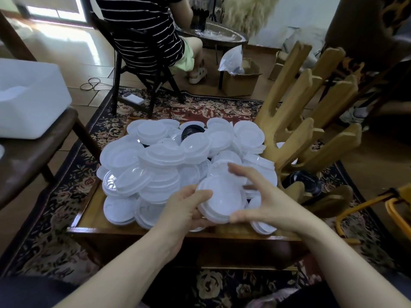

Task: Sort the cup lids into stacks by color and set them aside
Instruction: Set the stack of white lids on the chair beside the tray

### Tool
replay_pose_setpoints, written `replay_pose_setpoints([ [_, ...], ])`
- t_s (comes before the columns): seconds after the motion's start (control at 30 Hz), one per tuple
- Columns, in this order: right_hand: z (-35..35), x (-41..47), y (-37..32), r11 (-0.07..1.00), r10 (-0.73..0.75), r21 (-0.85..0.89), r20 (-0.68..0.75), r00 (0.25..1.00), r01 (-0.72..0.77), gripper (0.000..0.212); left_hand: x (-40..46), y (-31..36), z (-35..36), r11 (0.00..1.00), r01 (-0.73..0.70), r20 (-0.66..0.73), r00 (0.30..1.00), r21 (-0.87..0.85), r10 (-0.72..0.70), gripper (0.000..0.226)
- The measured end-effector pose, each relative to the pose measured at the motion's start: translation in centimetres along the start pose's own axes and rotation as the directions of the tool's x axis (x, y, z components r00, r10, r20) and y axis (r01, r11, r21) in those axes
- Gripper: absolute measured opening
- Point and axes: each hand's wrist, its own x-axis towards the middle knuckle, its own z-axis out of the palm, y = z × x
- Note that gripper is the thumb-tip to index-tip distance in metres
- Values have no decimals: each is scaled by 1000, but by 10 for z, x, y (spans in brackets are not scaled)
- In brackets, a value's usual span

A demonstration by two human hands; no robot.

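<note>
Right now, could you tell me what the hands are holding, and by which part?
Both hands hold a small stack of white lids by its rim: left hand at the near-left edge, right hand across the right edge.

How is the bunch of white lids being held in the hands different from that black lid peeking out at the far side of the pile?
The held white lids are lifted off the pile, gripped between the left hand and right hand; the black lid lies untouched in the heap. The held ones are translucent white and several together; the black one is dark and single. The held stack shows fully, while white lids half bury the black one. Both are round with raised rims.
</note>
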Motion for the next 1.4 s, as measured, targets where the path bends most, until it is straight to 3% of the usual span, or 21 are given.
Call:
replay_pose_setpoints([
  [0.13, -10, 21, 14, 987, -18, -160, -256, 967, -24, 82, 8, 6, -12, 997, -19, -217, 976, -81, 1, 2],
  [0.33, 7, 44, 21, 831, 17, -550, -118, 993, -79, 96, 7, 7, -15, 994, 3, -236, 971, -107, -29, 4],
  [0.57, 15, 47, 25, 795, -72, -606, -169, 983, -45, 88, 9, 7, -19, 994, 8, -211, 977, -112, -31, 4],
  [0.7, 2, 37, 20, 840, -132, -541, -268, 954, -36, 87, 10, 9, -19, 989, -10, -229, 973, -146, -24, 5],
  [0.8, -12, 24, 5, 975, -69, -222, -352, 933, -11, 88, 11, 9, -19, 987, -16, -232, 972, -159, -22, 7],
  [0.9, -11, 14, -10, 998, -21, 50, -246, 969, 35, 88, 12, 8, -13, 989, -19, -142, 990, -147, -2, 21],
  [1.03, -2, 12, -9, 997, -65, -36, -86, 994, 63, 85, 10, 8, -6, 990, -34, -28, 999, -135, 31, 31],
  [1.13, 3, 12, -11, 1000, 3, -4, 1, 1000, -3, 85, 8, 6, -5, 993, -65, 1, 998, -94, 65, 29],
  [1.23, 16, 14, -13, 997, 66, 43, -46, 997, -64, 98, 7, 3, -3, 996, -72, 20, 997, -62, 73, 27],
  [1.4, 4, 12, -15, 999, 8, 41, 13, 1000, -8, 86, 6, 6, -4, 993, -9, 72, 997, -114, 18, 36],
])
